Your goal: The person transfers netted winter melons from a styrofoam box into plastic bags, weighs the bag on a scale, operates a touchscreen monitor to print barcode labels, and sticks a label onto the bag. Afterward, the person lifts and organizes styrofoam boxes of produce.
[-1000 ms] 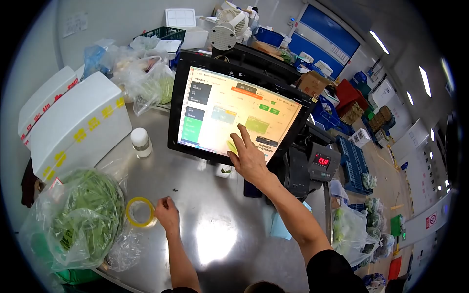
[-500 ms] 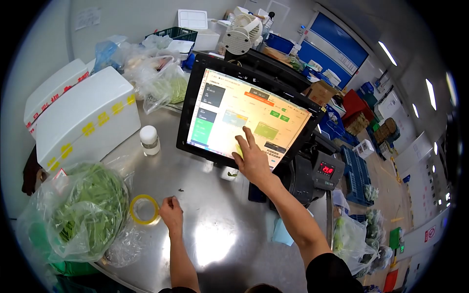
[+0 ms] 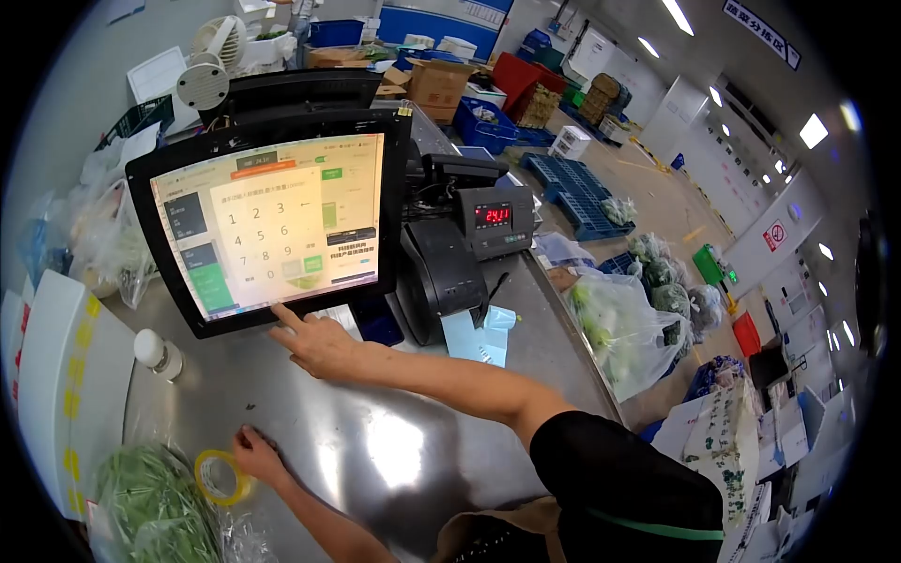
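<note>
My right hand is just below the lower edge of the touch screen, its index finger stretched out and nothing in it. A number pad shows on the screen. My left hand rests on the steel table with its fingers curled in and nothing visible in them. Right beside it lies a yellow roll of tape. A clear bag of green leafy vegetables sits at the lower left. Behind the right hand stand a black printer and a scale display with red digits.
A white-capped jar stands left of the screen, near a white foam box. Light blue paper hangs from the printer. Bagged vegetables lie past the table's right edge. Blue pallets are on the floor beyond.
My right hand has moved from the screen's middle down to its lower edge. A number pad has appeared on the screen. The view has turned to the right. My left hand stays by the tape.
</note>
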Tool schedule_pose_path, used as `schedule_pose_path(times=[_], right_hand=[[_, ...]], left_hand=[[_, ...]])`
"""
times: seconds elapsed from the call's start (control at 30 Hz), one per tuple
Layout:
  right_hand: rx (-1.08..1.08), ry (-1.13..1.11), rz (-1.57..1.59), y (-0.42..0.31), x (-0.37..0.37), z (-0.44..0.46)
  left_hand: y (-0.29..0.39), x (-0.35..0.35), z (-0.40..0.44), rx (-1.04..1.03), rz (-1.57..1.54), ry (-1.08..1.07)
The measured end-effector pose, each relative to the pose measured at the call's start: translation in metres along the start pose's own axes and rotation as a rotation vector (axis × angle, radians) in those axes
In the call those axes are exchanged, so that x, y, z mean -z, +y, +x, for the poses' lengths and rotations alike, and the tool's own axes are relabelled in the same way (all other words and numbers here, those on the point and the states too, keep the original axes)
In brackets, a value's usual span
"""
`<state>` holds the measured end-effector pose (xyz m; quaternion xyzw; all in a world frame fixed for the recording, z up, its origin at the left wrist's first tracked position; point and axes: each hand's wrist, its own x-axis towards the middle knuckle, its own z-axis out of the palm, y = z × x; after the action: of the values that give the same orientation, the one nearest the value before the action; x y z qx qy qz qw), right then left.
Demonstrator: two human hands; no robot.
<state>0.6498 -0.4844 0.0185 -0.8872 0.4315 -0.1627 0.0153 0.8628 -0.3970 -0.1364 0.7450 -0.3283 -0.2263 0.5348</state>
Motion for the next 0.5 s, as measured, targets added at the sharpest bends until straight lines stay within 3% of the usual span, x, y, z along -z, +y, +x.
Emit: schedule_pose_path(times=[0.17, 0.27, 0.37, 0.4, 0.47, 0.5], right_hand=[[-0.024, -0.061, 0.023, 0.006, -0.003, -0.005], [-0.058, -0.117, 0.125, 0.007, -0.005, -0.002], [-0.060, -0.137, 0.068, 0.003, 0.002, -0.001], [0.018, -0.033, 0.107, 0.006, 0.000, -0.001], [0.015, -0.048, 0.040, 0.007, 0.004, 0.001], [0.013, -0.029, 0.044, 0.005, 0.006, 0.003]], left_hand=[[0.007, 0.003, -0.004, 0.026, 0.014, -0.003], [-0.013, -0.003, 0.003, -0.106, 0.113, 0.073], [0.014, 0.001, -0.005, 0.023, 0.022, 0.035], [0.023, 0.005, -0.006, 0.114, -0.028, 0.004], [0.002, -0.001, -0.002, 0.022, 0.015, 0.039], [0.019, 0.003, -0.006, 0.091, -0.082, 0.026]])
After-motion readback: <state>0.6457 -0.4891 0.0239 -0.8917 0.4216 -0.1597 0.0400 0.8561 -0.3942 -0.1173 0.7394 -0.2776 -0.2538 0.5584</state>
